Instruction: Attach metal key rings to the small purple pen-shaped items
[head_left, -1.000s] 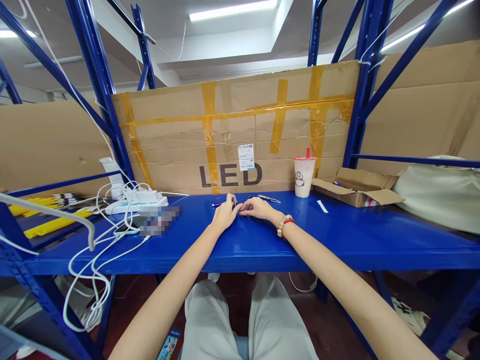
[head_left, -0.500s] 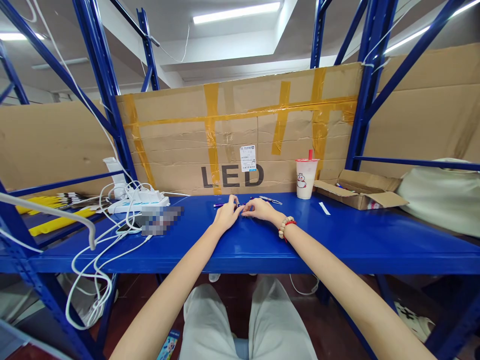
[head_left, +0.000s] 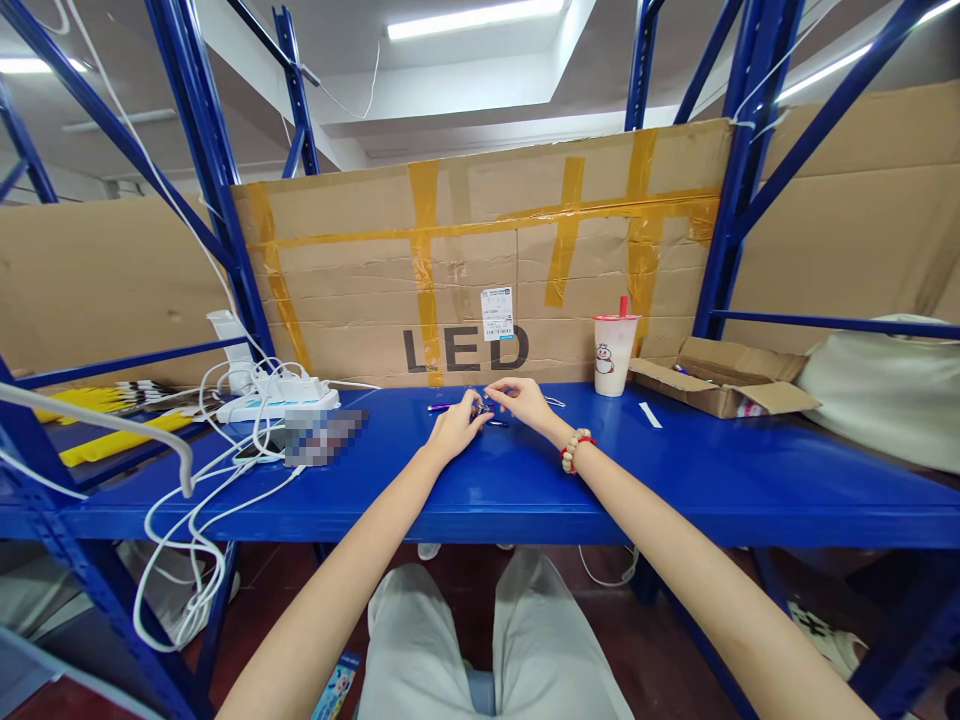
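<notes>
Both hands meet near the back of the blue shelf top (head_left: pixel 652 470). My left hand (head_left: pixel 452 428) is closed round a small dark object (head_left: pixel 482 409) too tiny to name. At that object's right side, the thumb and fingertips of my right hand (head_left: pixel 525 402) pinch something I cannot make out. A slim purple pen-like item (head_left: pixel 438 408) lies just left of my left fingers. Another thin dark piece (head_left: pixel 498 424) rests on the shelf below the right fingertips. Behind the right hand, the end of a thin metallic item (head_left: pixel 555 402) shows.
A drink cup (head_left: pixel 613 358) with a red straw stands right of the hands, near a white strip (head_left: pixel 650 415) and an opened cardboard box (head_left: pixel 724 385). White cables and a power strip (head_left: pixel 281 400) crowd the left side. A tall cardboard panel (head_left: pixel 352 290) closes the back.
My right fingertips have lifted slightly from the spot between the hands. The thin dark piece below them now shows. My left hand stays nearly in place.
</notes>
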